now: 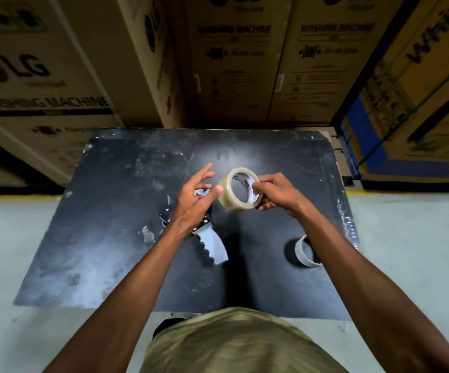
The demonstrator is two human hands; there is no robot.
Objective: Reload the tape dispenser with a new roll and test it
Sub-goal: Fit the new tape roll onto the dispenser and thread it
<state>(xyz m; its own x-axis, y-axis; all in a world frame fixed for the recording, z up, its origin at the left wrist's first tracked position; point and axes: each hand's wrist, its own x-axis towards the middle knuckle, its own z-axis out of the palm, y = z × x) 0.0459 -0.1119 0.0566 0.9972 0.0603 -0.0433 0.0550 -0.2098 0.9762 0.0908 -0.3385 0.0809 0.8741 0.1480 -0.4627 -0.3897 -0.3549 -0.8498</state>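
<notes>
Right hand (277, 191) gripping one tape roll (238, 191) (clear), one dispenser (212, 247), one empty core (305, 251)

An olive-khaki shirt (241, 343) covers the torso, both forearms bare of sleeves, watches or rings

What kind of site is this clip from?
Likely an appliance warehouse or stockroom: tall brown cardboard washing-machine cartons stacked behind a scuffed black worktable, grey concrete floor, clear packing-tape roll in hand.

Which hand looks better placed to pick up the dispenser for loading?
Probably the left hand: it is open and hovers right over the tape dispenser, while the right hand already grips the new tape roll.
</notes>
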